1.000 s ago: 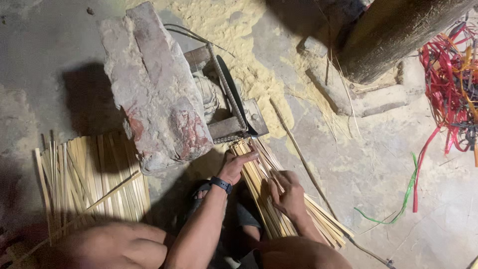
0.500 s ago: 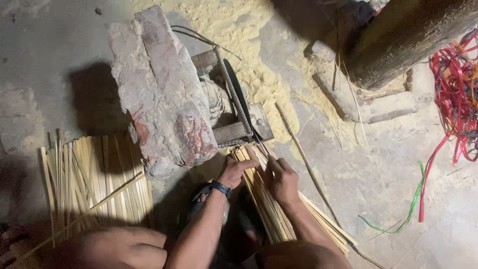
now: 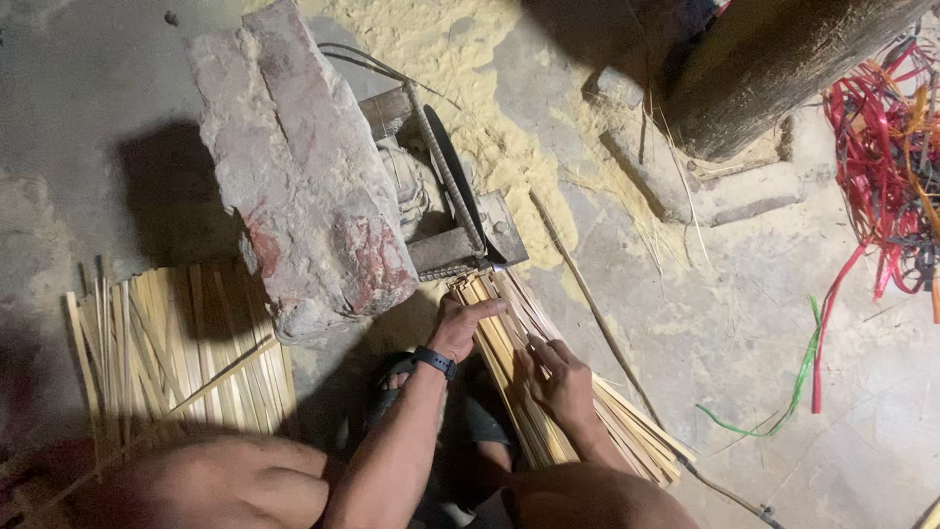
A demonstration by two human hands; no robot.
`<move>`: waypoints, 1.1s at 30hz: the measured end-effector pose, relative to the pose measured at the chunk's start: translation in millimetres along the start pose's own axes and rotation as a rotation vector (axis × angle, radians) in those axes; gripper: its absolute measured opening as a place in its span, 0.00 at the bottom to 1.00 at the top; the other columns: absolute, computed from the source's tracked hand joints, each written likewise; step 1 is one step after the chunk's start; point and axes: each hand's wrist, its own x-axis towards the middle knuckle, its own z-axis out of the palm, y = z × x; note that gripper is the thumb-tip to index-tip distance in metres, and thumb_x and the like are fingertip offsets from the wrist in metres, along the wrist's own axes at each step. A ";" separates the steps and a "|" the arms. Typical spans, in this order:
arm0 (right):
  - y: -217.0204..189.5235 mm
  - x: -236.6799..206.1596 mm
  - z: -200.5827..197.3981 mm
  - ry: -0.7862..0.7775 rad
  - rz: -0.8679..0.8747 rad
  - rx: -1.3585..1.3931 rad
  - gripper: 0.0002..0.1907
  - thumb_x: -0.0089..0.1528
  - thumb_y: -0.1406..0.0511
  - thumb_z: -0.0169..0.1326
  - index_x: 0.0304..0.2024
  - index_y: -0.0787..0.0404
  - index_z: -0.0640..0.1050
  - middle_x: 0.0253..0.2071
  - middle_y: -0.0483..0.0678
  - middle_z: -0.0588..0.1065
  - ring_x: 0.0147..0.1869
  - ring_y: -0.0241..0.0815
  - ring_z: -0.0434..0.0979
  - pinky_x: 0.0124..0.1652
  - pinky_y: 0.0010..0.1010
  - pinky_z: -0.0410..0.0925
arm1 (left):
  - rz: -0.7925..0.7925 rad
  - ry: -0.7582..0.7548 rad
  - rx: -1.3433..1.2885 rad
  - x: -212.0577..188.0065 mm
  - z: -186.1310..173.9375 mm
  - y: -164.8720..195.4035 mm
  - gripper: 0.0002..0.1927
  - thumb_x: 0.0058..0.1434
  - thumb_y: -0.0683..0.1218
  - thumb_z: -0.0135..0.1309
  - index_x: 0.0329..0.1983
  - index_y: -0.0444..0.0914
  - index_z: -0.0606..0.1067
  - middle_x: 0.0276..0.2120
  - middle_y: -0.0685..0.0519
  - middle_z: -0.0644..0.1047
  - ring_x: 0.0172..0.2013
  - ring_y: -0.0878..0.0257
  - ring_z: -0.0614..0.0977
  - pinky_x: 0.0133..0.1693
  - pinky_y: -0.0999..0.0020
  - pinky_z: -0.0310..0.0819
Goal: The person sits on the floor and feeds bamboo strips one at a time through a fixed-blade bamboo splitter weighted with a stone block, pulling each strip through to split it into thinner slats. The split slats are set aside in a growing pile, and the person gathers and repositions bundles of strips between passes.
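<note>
A bundle of thin bamboo strips [image 3: 627, 431] lies on the ground, its far end against a small metal cutting device [image 3: 460, 220] fixed beside a big stone block [image 3: 304, 186]. My left hand [image 3: 460, 323], with a dark wristband, rests flat on the strips near that end, fingers spread. My right hand [image 3: 558, 377] presses on the bundle a little nearer to me, fingers extended. Neither hand is closed around anything.
A second stack of bamboo strips [image 3: 176, 343] lies at the left. Sawdust [image 3: 470, 59] covers the ground behind the device. A wooden post [image 3: 783, 59] stands at the upper right, beside tangled red plastic straps [image 3: 881, 137]. My knees fill the bottom edge.
The view shifted slightly. My right hand slid back along the bundle towards me, and my left hand moved up to the strips' far end.
</note>
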 end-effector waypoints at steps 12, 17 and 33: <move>-32.6 62.5 4.4 0.126 -0.190 -0.002 0.16 0.56 0.72 0.58 0.48 0.66 0.76 0.33 0.58 0.72 0.28 0.58 0.77 0.28 0.46 0.71 | 0.077 0.074 -0.149 -1.1 -3.3 -1.0 0.22 0.50 0.42 0.67 0.48 0.29 0.78 0.48 0.41 0.81 0.51 0.52 0.81 0.57 0.55 0.73; -35.4 73.8 2.4 0.086 -0.182 -0.034 0.16 0.54 0.71 0.60 0.45 0.64 0.75 0.36 0.59 0.73 0.33 0.63 0.76 0.32 0.48 0.70 | 0.042 0.089 -0.101 10.1 -5.5 -10.4 0.25 0.54 0.45 0.65 0.53 0.28 0.79 0.53 0.44 0.81 0.57 0.57 0.79 0.63 0.62 0.66; -30.7 36.4 -8.5 0.189 -0.154 -0.101 0.12 0.63 0.69 0.55 0.47 0.64 0.82 0.30 0.53 0.77 0.25 0.52 0.79 0.29 0.42 0.74 | 0.120 -0.034 -0.076 -10.7 1.1 8.1 0.22 0.51 0.42 0.67 0.48 0.26 0.81 0.48 0.39 0.83 0.52 0.53 0.82 0.60 0.59 0.70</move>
